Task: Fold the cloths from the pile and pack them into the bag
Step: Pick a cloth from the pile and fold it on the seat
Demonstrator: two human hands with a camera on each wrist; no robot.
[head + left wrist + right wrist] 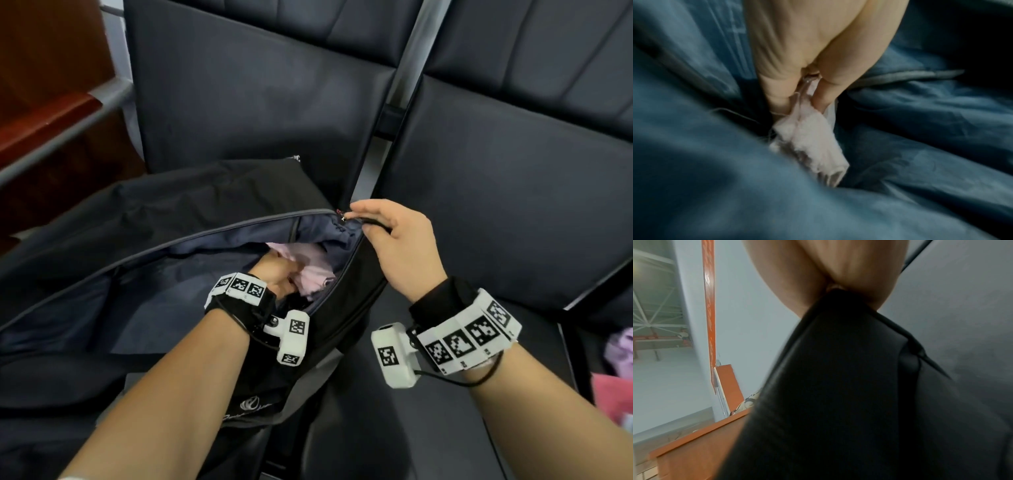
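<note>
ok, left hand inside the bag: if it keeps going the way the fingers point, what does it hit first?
Probably the bag lining: the left hand grips the pink cloth, whose end already sits in the lining's folds. Depth unclear.

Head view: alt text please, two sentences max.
The left hand pushes a pale pink cloth into an open black fabric bag lying on dark padded seats. The right hand pinches the bag's rim, holding it open.

Black bag point(191, 192) with grey-blue lining; pale pink cloth point(317, 270).
</note>
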